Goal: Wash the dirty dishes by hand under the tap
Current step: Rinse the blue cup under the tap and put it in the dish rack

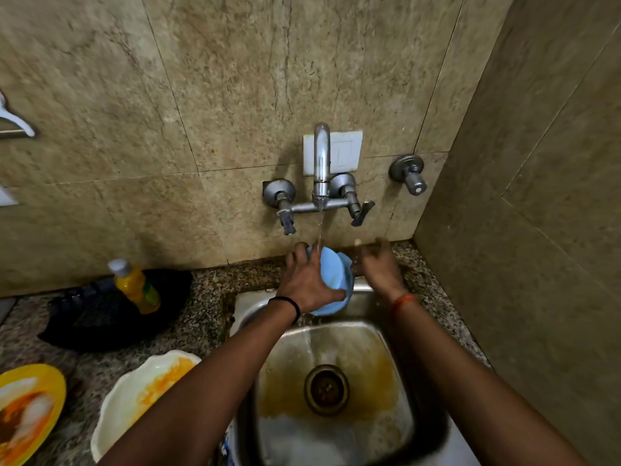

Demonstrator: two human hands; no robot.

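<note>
A light blue bowl [331, 280] is held on its side under the running tap [321, 163], above the far end of the steel sink [416, 422]. My left hand [307, 280] grips the bowl from the left, fingers curled over its rim and back. My right hand [378, 267] is at the bowl's right side, blurred; how its fingers lie is unclear. A thin stream of water falls onto the bowl. Yellowish residue stains the sink floor around the drain [326, 388].
On the speckled counter to the left lie a dirty white bowl [134, 398], a dirty yellow plate [27, 408], and a yellow soap bottle [136, 285] on a black cloth [100, 317]. Tiled walls close in behind and on the right.
</note>
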